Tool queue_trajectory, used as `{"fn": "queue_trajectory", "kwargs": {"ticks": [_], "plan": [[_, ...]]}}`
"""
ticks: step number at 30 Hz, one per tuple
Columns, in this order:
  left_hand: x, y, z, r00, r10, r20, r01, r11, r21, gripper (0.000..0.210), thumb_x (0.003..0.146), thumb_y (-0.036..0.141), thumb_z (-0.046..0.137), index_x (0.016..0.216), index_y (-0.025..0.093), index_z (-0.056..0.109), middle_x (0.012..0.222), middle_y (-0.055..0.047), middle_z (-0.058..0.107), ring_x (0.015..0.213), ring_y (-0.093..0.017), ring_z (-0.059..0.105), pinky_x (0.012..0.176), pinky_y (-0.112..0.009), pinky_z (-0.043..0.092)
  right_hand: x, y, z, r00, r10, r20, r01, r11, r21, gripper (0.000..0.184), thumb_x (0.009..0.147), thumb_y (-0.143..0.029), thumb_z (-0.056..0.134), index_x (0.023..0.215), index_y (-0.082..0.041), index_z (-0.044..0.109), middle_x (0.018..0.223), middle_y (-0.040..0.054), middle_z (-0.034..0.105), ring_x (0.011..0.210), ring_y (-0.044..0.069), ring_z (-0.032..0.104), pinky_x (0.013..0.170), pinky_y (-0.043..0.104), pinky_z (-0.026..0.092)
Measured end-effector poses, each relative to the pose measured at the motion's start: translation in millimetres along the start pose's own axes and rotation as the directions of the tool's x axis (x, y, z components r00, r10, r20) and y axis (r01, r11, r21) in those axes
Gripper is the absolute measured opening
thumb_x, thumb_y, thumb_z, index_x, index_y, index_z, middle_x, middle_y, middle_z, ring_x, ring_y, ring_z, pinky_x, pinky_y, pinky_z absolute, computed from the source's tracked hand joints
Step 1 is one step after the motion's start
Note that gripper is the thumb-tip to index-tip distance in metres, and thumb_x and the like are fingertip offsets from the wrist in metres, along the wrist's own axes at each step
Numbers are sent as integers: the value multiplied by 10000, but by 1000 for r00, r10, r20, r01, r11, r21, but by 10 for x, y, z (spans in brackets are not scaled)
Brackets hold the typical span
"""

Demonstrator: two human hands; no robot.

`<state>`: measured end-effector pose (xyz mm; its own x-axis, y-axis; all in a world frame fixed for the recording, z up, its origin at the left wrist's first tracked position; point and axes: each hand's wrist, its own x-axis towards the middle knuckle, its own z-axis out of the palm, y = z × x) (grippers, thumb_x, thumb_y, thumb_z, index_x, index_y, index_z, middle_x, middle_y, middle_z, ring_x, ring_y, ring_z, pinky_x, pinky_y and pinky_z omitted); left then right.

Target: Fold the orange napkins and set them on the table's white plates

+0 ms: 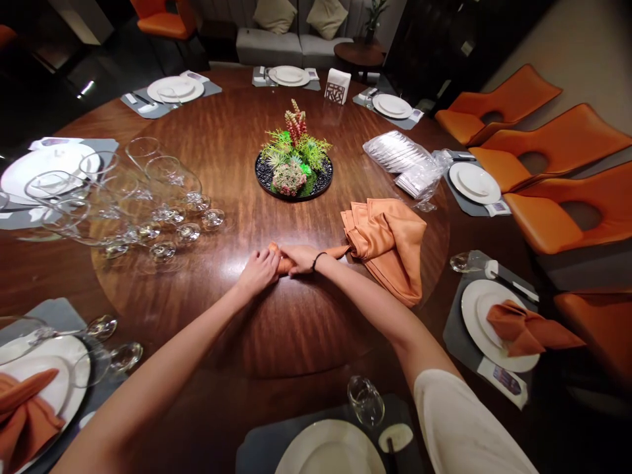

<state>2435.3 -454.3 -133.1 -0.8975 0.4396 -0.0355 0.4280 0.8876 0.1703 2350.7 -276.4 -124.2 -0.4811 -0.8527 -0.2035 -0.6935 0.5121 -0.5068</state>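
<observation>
Both hands are on one orange cloth napkin (pixel 285 266), rolled into a narrow strip over the wooden turntable. My left hand (pixel 261 268) is closed round its left end. Just beside it, my right hand (pixel 299 259), with a dark band at the wrist, grips the same roll. A thin orange strip shows past the right wrist, towards a loose stack of folded orange napkins (pixel 390 243); whether it belongs to the held napkin I cannot tell. The fingers cover much of the roll.
Several stemmed glasses (pixel 162 214) cluster on the left. A plant centrepiece (pixel 296 164) stands mid-table, with plastic-wrapped packets (pixel 402 161) to its right. Plate settings ring the edge, including a front plate (pixel 296 457) and a right plate (pixel 471 306) bearing a folded napkin (pixel 528 326).
</observation>
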Motion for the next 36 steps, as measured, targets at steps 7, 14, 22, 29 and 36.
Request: {"fn": "queue_trajectory", "kwargs": {"ticks": [7, 14, 22, 29, 36], "plan": [[-966, 502, 33, 963, -254, 94, 266, 824, -501, 296, 784, 429, 612, 960, 193, 643, 997, -140, 671, 961, -343, 535, 857, -489, 412, -936, -326, 17, 940, 262, -221, -272, 962, -18, 333, 775, -101, 560, 1101, -165, 585, 1047, 134, 664, 1013, 270, 594, 916, 419, 395], [-1684, 1298, -267, 740, -389, 548, 365, -452, -814, 446, 784, 521, 627, 1036, 155, 667, 980, -107, 727, 897, -267, 670, 817, -399, 521, -1953, -1700, 665, 743, 648, -167, -214, 467, 858, 203, 780, -339, 654, 943, -241, 583, 917, 73, 626, 809, 225, 601, 749, 419, 506], [-2468, 2269, -661, 716, -399, 573, 213, -657, -723, 563, 714, 599, 659, 1052, 148, 657, 918, -112, 728, 831, -263, 683, 619, -329, 543, -2308, -3232, 1142, 838, 532, 118, 101, -365, 925, 360, 724, -558, 718, 954, -300, 616, 981, 28, 662, 835, 198, 644, 648, 355, 530], [-3257, 2606, -801, 909, -309, 279, 169, -339, -926, 787, 648, 616, 732, 1310, 234, 545, 1172, -118, 650, 1124, -294, 589, 908, -402, 509, -2821, -3660, 963, 917, 337, 211, 1, -534, 845, 552, 674, -615, 747, 1047, -247, 575, 914, 31, 649, 655, 113, 584, 455, 191, 446], [-3893, 2734, -1149, 846, -404, 347, 149, -447, -882, 551, 748, 561, 661, 1210, 281, 550, 1138, -85, 619, 908, -220, 628, 728, -339, 519, -3173, -3804, 1089, 993, 84, 82, -35, -457, 889, 542, 594, -505, 844, 967, -208, 587, 808, -13, 594, 612, 90, 540, 440, 163, 384]]}}
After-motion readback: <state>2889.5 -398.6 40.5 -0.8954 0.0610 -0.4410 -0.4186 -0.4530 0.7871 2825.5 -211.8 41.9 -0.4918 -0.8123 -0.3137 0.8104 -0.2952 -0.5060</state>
